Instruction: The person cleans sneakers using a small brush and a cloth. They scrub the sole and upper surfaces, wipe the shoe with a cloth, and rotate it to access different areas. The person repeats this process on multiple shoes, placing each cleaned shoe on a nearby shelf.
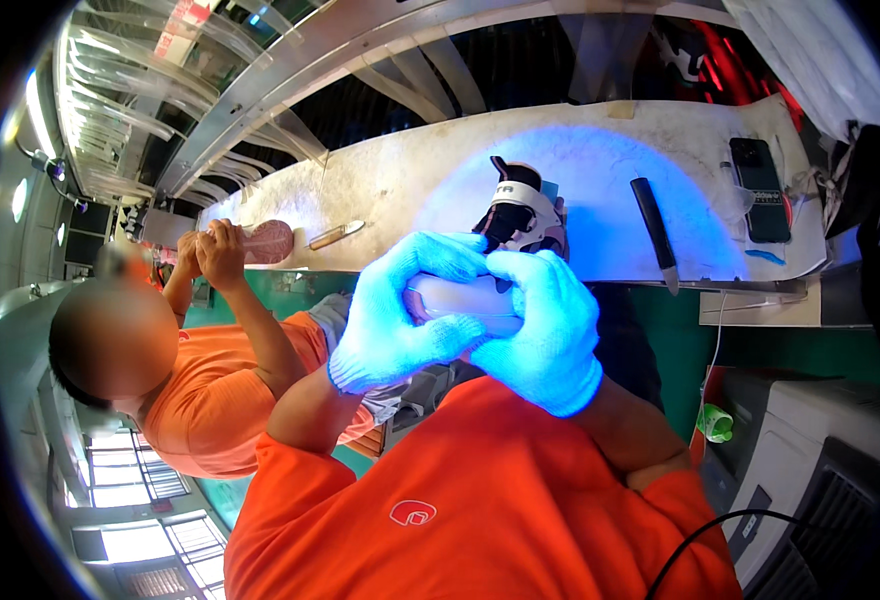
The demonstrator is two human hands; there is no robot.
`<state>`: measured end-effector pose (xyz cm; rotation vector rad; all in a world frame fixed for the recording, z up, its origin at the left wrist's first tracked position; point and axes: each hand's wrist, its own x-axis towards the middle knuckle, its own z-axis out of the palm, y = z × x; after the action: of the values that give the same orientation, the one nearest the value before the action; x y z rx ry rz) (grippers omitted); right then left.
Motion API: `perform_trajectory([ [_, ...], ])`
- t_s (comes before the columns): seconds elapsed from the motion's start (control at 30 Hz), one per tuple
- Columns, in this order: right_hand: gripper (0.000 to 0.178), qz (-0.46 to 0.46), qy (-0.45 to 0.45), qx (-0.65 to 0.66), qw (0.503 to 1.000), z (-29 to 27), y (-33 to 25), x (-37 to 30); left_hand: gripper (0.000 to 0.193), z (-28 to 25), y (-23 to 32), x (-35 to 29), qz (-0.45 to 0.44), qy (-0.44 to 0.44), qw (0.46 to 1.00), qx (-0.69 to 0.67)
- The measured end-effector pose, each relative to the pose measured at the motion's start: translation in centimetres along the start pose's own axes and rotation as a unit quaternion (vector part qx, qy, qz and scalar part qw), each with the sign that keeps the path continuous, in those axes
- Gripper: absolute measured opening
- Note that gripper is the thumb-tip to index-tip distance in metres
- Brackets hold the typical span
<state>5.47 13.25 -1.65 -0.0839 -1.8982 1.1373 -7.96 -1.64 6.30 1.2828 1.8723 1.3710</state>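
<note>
My left hand point(400, 315) and my right hand point(545, 325), both in knitted work gloves lit bright blue, are closed round a pale, smooth shoe point(470, 302). My fingers hide much of the shoe, and only its rounded pale side shows between them. Just beyond my hands, at the edge of the bench, is a black and white strapped sandal point(522, 205). My fingertips overlap its lower part, so I cannot tell whether they touch it.
On the long pale bench point(390, 180) lie a black-handled tool point(652, 225) and a phone point(760, 190) to the right, and a wooden-handled knife point(337, 235) to the left. A co-worker point(230, 390) at my left holds a brownish shoe sole point(268, 242). A grey machine point(810, 460) stands at lower right.
</note>
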Motion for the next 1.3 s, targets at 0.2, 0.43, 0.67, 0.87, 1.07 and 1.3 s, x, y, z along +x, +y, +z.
perform_trajectory([
  [0.2, 0.08, 0.028, 0.042, 0.005, 0.999, 0.2, 0.3, -1.8, 0.059, -1.3, 0.1, 0.1, -0.076, 0.009, 0.997, -0.028],
  [0.43, 0.078, 0.063, 0.041, 0.097, 0.992, 0.2, 1.0, -3.5, 0.058, -1.8, 0.0, 0.4, -0.092, 0.013, 0.995, -0.04],
  [0.67, 0.074, 0.025, 0.037, 0.078, 0.996, 0.3, 2.0, -1.8, 0.053, -2.7, -0.9, 1.1, -0.054, 0.002, 0.998, -0.028],
  [0.87, 0.067, -0.025, 0.038, 0.091, 0.995, 0.7, 2.8, -0.5, 0.051, -3.9, -1.4, 2.7, -0.049, -0.029, 0.998, -0.035],
  [1.07, 0.068, 0.023, 0.035, 0.075, 0.996, 1.7, 3.4, 1.7, 0.052, -5.7, -3.1, 4.5, -0.059, -0.034, 0.993, -0.092],
  [1.3, 0.065, 0.069, -0.019, 0.077, 0.994, 2.7, 4.8, 3.0, 0.062, -6.4, 0.4, 7.0, -0.099, -0.065, 0.98, 0.162],
])
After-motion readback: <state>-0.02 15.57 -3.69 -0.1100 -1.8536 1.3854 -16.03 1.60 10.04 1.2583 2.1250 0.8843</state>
